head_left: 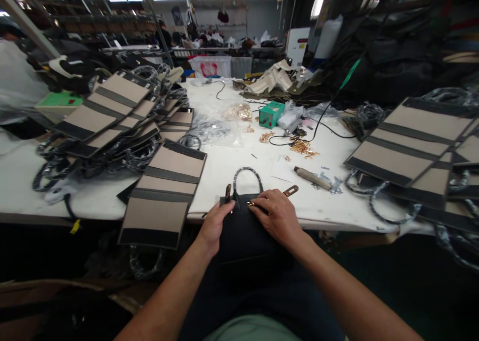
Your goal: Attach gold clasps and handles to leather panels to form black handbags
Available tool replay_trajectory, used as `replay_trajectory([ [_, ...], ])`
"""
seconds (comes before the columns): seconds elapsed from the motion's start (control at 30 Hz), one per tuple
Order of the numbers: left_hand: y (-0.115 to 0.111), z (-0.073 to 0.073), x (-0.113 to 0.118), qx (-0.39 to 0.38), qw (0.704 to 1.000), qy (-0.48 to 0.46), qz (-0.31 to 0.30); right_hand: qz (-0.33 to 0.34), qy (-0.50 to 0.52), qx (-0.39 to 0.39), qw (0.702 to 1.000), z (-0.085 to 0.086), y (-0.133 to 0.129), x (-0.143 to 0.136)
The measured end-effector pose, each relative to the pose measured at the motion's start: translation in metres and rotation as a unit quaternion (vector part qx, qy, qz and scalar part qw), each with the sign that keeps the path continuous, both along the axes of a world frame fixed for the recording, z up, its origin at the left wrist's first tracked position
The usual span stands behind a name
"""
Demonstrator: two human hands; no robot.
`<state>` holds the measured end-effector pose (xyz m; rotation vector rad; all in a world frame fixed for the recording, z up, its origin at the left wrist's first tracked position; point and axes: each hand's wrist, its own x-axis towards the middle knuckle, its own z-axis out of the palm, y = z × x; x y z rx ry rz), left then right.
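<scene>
A black handbag panel [243,241] rests on my lap against the table's front edge, its wrapped loop handle [248,170] pointing away from me. My left hand [214,225] grips the panel's left edge, thumb on top near the handle's base. Beside that thumb a strap end with a metal plate [228,192] sticks up. Thumb and fingertips of my right hand [279,215] close on a small gold metal fitting [250,204] at the panel's upper middle. Another strap end with a gold plate [291,190] juts out past my right knuckles.
Beige-and-black bag panels [160,191] lie stacked at left, one overhanging the edge; more panels [406,141] are piled at right. On the white table [239,154] are a green box [271,115], scattered gold fittings [304,147], a cloth-wrapped tool [312,178] and a black cable.
</scene>
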<state>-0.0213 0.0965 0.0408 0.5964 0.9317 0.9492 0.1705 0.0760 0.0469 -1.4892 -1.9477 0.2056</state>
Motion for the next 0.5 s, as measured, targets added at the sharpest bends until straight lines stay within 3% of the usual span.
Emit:
replay_trajectory([
  [0.33, 0.009, -0.007, 0.001, 0.004, 1.000, -0.022, -0.012, 0.076, 0.016, -0.046, 0.996, 0.002, 0.017, 0.003],
  [0.5, 0.013, -0.018, -0.001, 0.067, 0.992, 0.103, -0.030, 0.078, 0.005, -0.084, 0.993, -0.003, 0.017, 0.002],
])
